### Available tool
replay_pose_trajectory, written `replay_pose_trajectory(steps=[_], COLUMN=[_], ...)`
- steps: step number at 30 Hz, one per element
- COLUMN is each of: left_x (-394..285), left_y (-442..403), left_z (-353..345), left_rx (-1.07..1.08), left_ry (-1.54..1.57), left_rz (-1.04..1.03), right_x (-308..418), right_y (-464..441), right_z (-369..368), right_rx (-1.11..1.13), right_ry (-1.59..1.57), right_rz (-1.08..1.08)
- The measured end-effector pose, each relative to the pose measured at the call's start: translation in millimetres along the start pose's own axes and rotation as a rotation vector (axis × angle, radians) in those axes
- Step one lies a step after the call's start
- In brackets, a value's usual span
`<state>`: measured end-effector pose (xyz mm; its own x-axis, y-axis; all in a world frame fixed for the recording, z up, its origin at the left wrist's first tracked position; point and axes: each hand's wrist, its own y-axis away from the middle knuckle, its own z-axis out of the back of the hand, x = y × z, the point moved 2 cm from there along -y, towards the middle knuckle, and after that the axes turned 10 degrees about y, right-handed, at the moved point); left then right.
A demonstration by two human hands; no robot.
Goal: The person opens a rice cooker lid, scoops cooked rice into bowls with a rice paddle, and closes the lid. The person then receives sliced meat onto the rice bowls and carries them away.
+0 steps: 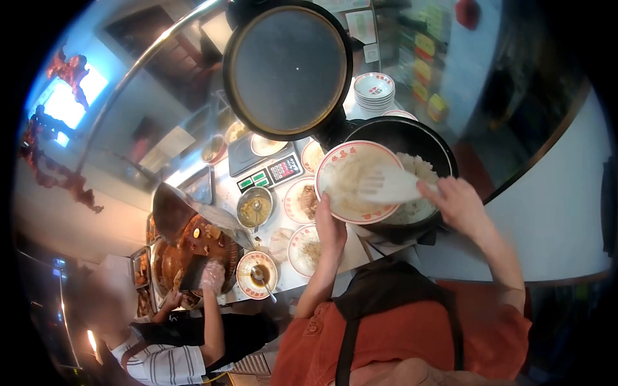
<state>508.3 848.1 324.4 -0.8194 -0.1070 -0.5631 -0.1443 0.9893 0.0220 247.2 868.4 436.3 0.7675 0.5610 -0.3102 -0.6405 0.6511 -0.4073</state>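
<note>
Head view: my left hand (332, 225) pinches the bowl (344, 152) around eight o'clock, right hand (457, 204) curls round the paddle (394, 186); pressing too hard could tip the bowl tbh.

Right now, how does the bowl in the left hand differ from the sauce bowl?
The held bowl is up in the left hand, while the sauce bowl rests on the counter. The held bowl has a blurred white paddle over it; the sauce bowl contains dark liquid and a spoon. Both are white with red markings.
</note>
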Motion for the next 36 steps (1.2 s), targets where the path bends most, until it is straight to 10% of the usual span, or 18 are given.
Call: replay_pose_trajectory(steps=[6, 9, 12, 15, 17, 25, 31, 36], left_x=[13, 15, 11, 0, 2, 10, 12, 16], left_y=[3, -2, 1, 10, 12, 3, 8, 11], left_z=[5, 20, 7, -10, -14, 1, -14, -20], left_rx=[-0.099, 0.044, 0.075, 0.048, -0.044, 0.005, 0.013, 0.050], left_ry=[0.153, -0.839, -0.455, -1.024, -0.085, -0.266, -0.399, -0.511], left_rz=[-0.050, -0.405, -0.260, -0.501, -0.223, -0.384, -0.471, -0.545], right_x=[9, 11, 25, 29, 26, 36, 50, 61], right_y=[0, -16, -14, -1, -1, 10, 13, 6], right_z=[-2, -11, -20, -17, -25, -31, -42, -61], right_rx=[-0.045, -0.114, -0.102, -0.051, -0.059, 0.044, 0.079, 0.054], right_ry=[-0.166, -0.171, -0.131, -0.218, -0.258, -0.302, -0.973, -0.781], right_rz=[-0.087, -0.208, -0.049, -0.050, -0.125, -0.396, -0.746, -0.595])
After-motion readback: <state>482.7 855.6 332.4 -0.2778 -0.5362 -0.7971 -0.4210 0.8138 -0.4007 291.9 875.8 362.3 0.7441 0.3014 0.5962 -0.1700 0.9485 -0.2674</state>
